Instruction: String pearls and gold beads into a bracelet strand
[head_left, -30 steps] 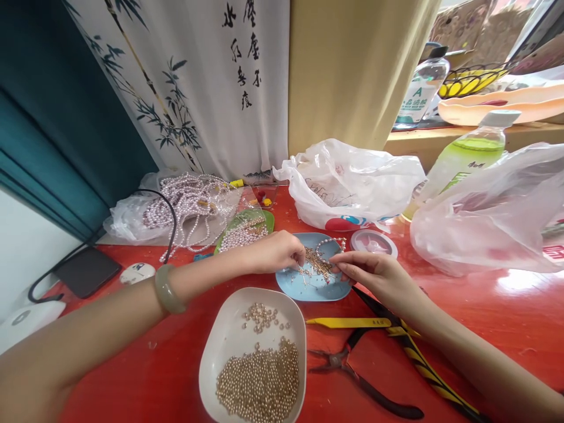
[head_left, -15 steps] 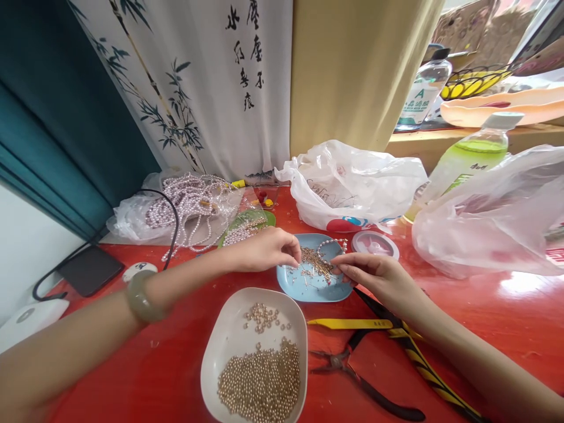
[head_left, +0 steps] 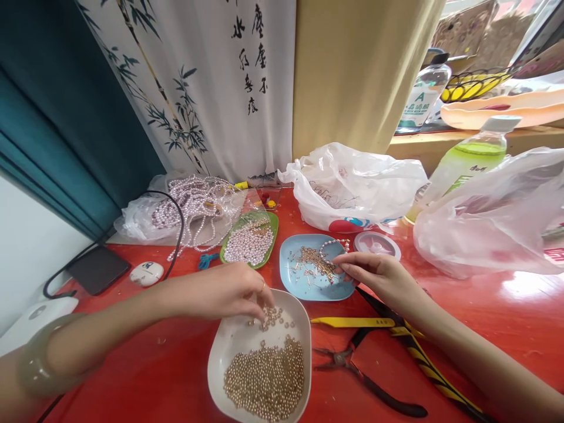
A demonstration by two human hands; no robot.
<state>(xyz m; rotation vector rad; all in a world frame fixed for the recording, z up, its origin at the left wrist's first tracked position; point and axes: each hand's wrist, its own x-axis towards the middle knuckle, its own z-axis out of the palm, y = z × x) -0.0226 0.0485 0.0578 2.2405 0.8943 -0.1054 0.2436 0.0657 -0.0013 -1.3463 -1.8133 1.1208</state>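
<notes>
My left hand (head_left: 242, 294) reaches over the far end of the cream tray (head_left: 214, 358), fingers curled down among the loose clear-gold beads (head_left: 274, 318). Whatever its fingertips pinch is too small to make out. Many round gold beads (head_left: 267, 379) fill the tray's near part. Over the right rim of the blue plate (head_left: 288, 282), my right hand (head_left: 370, 271) has thumb and fingers pinched on the end of a pearl bead strand (head_left: 326, 249). Gold metal pins (head_left: 315, 260) lie in a pile on that plate, beside the strand.
Yellow tweezers (head_left: 352, 322), black-handled pliers (head_left: 352, 359) and a black-and-yellow tool (head_left: 423, 364) lie at right. A green tray (head_left: 272, 235) of pink pearls and bundled pearl strands (head_left: 189, 200) sit back left. Plastic bags (head_left: 352, 182) and a drink bottle (head_left: 476, 150) stand behind.
My left hand has moved from above the blue plate, left and nearer to me, down into the cream tray. My right hand stays at the blue plate. The view has shifted slightly.
</notes>
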